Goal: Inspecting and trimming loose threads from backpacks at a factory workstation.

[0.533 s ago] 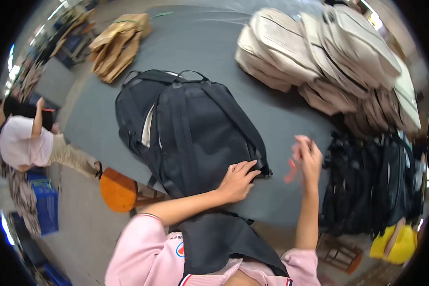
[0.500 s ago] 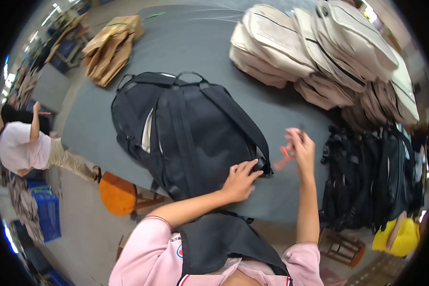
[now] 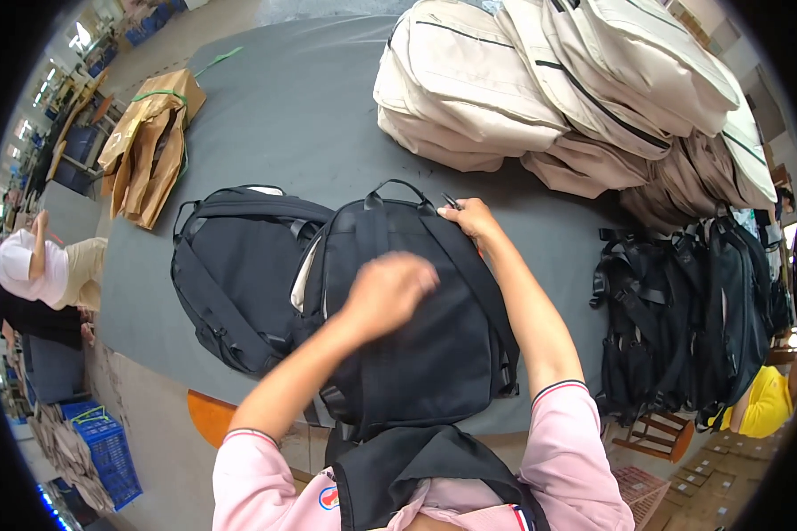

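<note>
A black backpack (image 3: 416,323) lies on the grey table in front of me, its straps up and its top loop pointing away. My left hand (image 3: 390,288) hovers over the middle of it, smeared by motion, so its fingers are not clear. At the backpack's upper right, beside the shoulder strap, my right hand (image 3: 472,221) is closed on small scissors (image 3: 452,203); only their dark tips show past the fingers. A second black backpack (image 3: 239,265) lies against the first one's left side, partly covered by it.
Cream backpacks (image 3: 469,88) are piled at the far right, with several black backpacks (image 3: 682,310) standing below them. Brown paper bags (image 3: 155,146) sit at the table's far left. An orange stool (image 3: 208,416) touches the near left edge. Other people stand at both sides.
My left hand has left the backpack's lower right corner and moved up and left. My right hand has gone up and left to the strap top. The two backpacks now lie farther apart.
</note>
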Demonstrator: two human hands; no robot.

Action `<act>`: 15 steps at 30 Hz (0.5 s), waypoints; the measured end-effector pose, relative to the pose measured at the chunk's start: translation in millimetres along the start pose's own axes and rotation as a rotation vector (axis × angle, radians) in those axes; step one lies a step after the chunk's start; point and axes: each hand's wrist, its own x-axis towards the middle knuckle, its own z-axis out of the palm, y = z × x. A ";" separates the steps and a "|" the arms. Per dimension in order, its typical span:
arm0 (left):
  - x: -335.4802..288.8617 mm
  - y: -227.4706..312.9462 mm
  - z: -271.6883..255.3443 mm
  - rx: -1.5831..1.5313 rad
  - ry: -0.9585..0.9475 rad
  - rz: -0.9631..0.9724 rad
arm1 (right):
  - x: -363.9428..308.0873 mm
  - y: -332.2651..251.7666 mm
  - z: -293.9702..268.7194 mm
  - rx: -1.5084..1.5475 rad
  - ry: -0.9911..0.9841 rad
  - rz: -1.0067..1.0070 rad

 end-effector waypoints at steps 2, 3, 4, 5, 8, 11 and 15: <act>47.7 -27.7 -36.5 0.447 0.240 0.121 | -12.8 -12.5 2.2 0.275 -0.094 0.013; 65.4 -50.3 -44.2 0.539 0.312 0.078 | -23.3 -21.4 -0.4 0.274 -0.105 0.013; 81.4 -79.6 -53.3 0.473 0.287 0.015 | -29.7 -28.6 -0.9 0.217 -0.046 -0.098; 99.9 -82.5 -54.2 0.343 0.238 -0.086 | -37.3 -29.6 -8.0 0.158 0.030 -0.191; 130.6 -46.7 -69.6 0.166 -0.103 -0.341 | -67.8 -48.6 -21.7 0.071 0.185 -0.302; 137.5 -40.8 -80.4 0.008 -0.247 -0.330 | -97.3 -69.3 -26.0 0.021 0.266 -0.382; 133.6 -38.3 -82.9 -0.446 -0.284 -0.383 | -110.1 -71.5 -26.0 0.165 0.296 -0.474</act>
